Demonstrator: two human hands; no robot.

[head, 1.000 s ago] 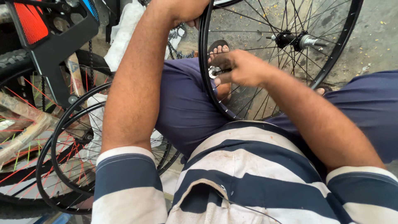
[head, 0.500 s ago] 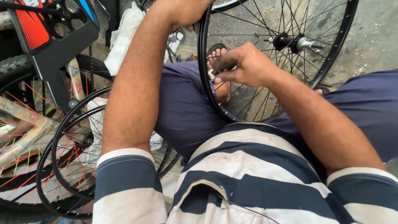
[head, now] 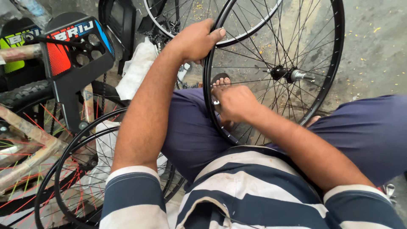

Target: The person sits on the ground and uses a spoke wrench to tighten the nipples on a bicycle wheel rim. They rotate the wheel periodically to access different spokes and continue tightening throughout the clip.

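While the bare bicycle wheel (head: 322,55) stands upright between the seated person's knees, its plane runs roughly from 7 o'clock to 1 o'clock across the view, with the hub (head: 283,74) at the middle. The right hand (head: 235,103) is the nearer one to the working spot: it sits at about 8 o'clock from the hub, right against the inner side of the rim, fingers curled and pinched on a small metal tool (head: 216,102) where a spoke meets the rim. What kind of tool it is stays too small to tell, though it looks like a spoke key. The left hand (head: 195,40) lies at 10 o'clock from the hub, wrapped over the top of the rim with the thumb laid along the outer edge, steadying the wheel.

Thin steel spokes cross in a laced pattern; the rim is smooth, black and narrow, with no tyre on it. A sandalled foot (head: 221,81) shows through the spokes just beyond the right hand. Off at 9 o'clock lie more spoked wheels (head: 76,178), some with red spokes, a knobbly tyre (head: 25,95) and a black plastic chain guard (head: 76,51). Rough concrete floor (head: 373,42) fills the 2 o'clock corner.
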